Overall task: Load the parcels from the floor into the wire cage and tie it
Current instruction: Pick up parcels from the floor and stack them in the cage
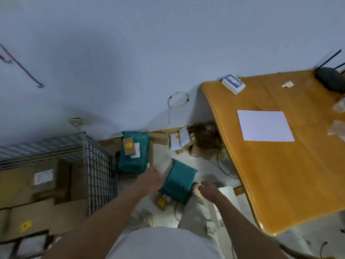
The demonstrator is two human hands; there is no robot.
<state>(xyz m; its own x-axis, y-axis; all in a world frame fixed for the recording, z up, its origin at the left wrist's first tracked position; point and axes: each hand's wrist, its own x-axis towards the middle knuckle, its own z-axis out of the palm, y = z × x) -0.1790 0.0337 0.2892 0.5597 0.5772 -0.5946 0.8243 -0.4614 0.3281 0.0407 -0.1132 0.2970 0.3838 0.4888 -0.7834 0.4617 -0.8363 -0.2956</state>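
Nearest the camera, two bare forearms reach forward and down over the person's pale shirt and light trousers. The left hand (149, 176) lies at the left edge of a teal plastic mailer bag (178, 181) on the pale floor (205, 165); its fingers are blurred, so I cannot tell whether they grip the bag or only touch it. The right hand (209, 189) sits just right of the same bag with its fingers curled, close to the bag's lower right corner; whether it pinches anything is not clear. Under the bag's near end a small brown cardboard box with a yellow sticker (162, 200) pokes out.

To the left stands the grey wire mesh cage (99, 165), open on top, with large brown cardboard boxes (43, 186) already stacked inside it.

Further on, a second, larger teal mailer parcel (134, 157) leans just beside the cage's right wall, with a small brown carton (128, 146) resting on it. Past that, against the pale wall, lies a heap of brown cartons and white parcels (179, 141).

On the right, an orange-brown wooden table (280, 174) carries a white sheet of paper (265, 126), a small white box (233, 84) and a black router with antennas (330, 77) at its far corner.
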